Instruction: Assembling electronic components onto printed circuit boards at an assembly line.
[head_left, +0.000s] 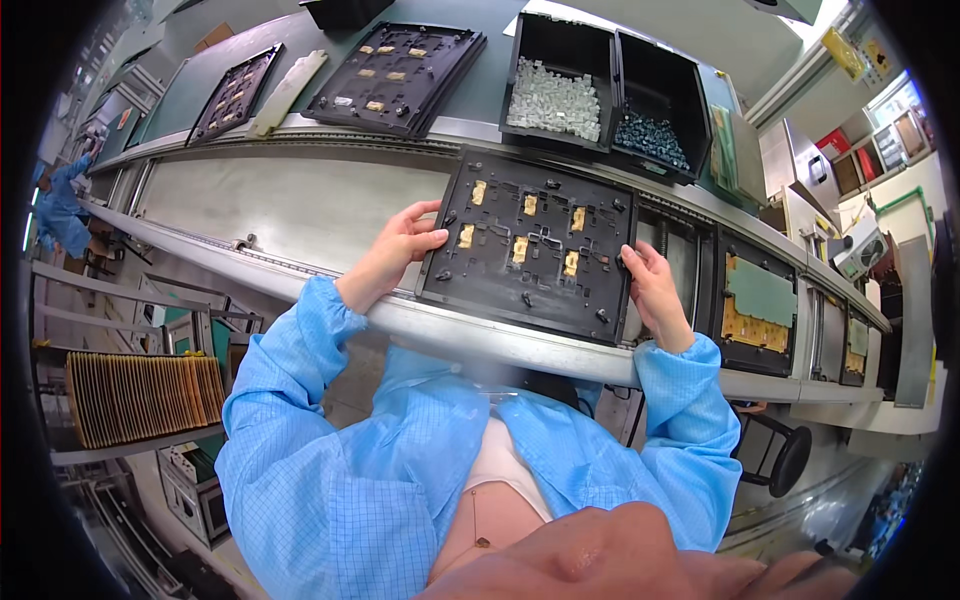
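A black fixture plate [480, 284] with several small tan inserts lies across the rails of the conveyor in front of me. My left hand [400, 246] grips its left edge, thumb on top and the other fingers along the side. At the opposite edge, my right hand [650, 285] holds the plate with its fingertips near the corner knobs. Dark knobs stand up around the plate's border. The undersides of both grips are hidden.
Behind the conveyor rail [330, 133] stand a black bin of clear small parts [553, 100] and one of dark blue parts [650, 138]. More fixture plates [395, 75] lie on the green bench. Farther right, a green board [762, 292] sits on a fixture. A rack of boards [145, 400] is at left.
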